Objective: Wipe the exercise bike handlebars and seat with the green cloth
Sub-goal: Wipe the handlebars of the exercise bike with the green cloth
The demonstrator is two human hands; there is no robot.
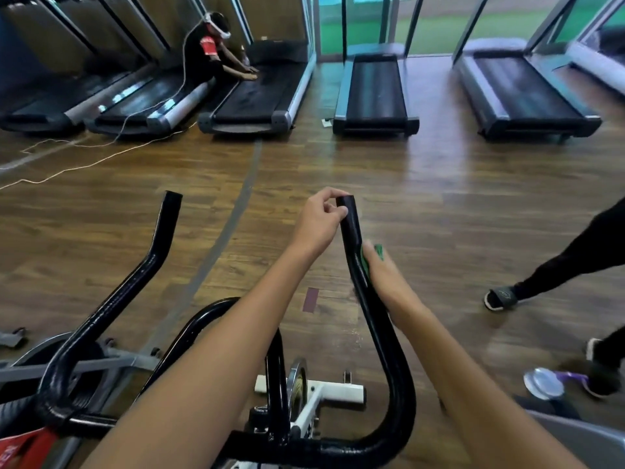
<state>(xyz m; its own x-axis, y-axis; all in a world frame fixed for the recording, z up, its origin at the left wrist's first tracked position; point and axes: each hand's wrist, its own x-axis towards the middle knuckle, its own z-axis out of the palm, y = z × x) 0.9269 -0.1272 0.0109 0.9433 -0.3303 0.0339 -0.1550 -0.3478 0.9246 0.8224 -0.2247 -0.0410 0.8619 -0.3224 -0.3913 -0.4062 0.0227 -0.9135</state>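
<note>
Head | left grip [319, 220] pinches handlebar [351, 231] tip; right grip [382, 275] clamps green cloth [377, 252]

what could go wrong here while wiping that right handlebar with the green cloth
The green cloth is mostly hidden under the right hand, so it may cover little of the right handlebar. The left hand only pinches the bar's tip and could slip. A passer-by's leg is close to the right; a wide stroke might bump it.
</note>
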